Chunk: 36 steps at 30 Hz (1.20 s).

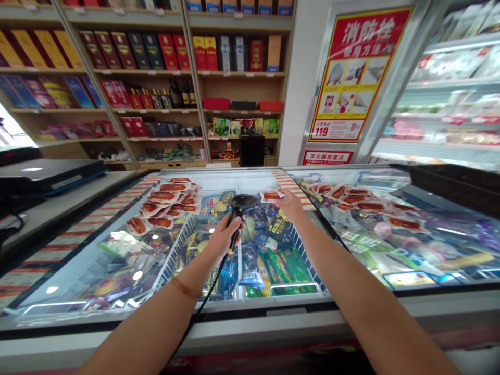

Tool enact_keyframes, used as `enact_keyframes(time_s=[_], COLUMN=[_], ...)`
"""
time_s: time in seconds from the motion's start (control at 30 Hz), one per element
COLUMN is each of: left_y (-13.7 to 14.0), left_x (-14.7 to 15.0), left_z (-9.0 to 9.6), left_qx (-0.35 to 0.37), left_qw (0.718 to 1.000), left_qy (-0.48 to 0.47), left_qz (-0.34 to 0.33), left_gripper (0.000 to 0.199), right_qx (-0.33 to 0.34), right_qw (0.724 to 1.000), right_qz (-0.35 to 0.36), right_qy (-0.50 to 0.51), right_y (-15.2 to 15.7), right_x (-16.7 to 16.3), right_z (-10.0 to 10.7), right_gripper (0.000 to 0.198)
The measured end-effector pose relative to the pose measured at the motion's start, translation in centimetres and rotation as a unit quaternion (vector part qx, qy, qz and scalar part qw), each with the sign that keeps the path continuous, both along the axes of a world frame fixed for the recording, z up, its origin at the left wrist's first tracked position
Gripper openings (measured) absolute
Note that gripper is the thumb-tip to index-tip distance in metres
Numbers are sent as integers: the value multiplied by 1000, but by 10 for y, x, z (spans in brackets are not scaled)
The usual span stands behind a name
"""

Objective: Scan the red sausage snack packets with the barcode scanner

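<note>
Head view: a black corded handheld scanner is gripped snugly by the left hand. A clear plastic packet of reddish-brown food is pinched by one end in the right hand, over a white-framed chest freezer; could easily be dropped if that grip's loosened.

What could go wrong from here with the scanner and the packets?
The cord of the scanner in the left hand runs down over the freezer's front edge and could snag. The packet at the tip of the right hand might slip. The overlapping packets at left might slide if bumped.
</note>
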State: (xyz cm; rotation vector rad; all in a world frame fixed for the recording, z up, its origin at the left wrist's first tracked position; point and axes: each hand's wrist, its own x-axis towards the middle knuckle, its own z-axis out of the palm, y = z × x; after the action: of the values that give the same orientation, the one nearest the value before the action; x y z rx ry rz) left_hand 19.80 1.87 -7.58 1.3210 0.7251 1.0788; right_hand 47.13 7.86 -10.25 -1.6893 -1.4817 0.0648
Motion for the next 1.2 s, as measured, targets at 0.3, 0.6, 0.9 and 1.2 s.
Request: enact_keyframes(time_s=[0.3,0.6,0.9,1.2], left_y=[-3,-4,3,-2], left_x=[-3,-3,-1,-4], left_z=[3,3,-3,19], left_qx=[4,0,31,2], left_qw=[1000,1000,999,997], left_qy=[-1,5,-3,-39], left_qz=[-20,-29,-26,73], left_gripper=[43,45,49,49], right_qx=[89,104,99,85], right_qw=[993,990,991,995], right_qz=[16,21,21,-17], right_qy=[81,96,88,43], right_y=[0,0,0,7], right_x=[-10,-13,-11,-6], right_z=[2,2,-1,-5], right_gripper=[41,44,49,46])
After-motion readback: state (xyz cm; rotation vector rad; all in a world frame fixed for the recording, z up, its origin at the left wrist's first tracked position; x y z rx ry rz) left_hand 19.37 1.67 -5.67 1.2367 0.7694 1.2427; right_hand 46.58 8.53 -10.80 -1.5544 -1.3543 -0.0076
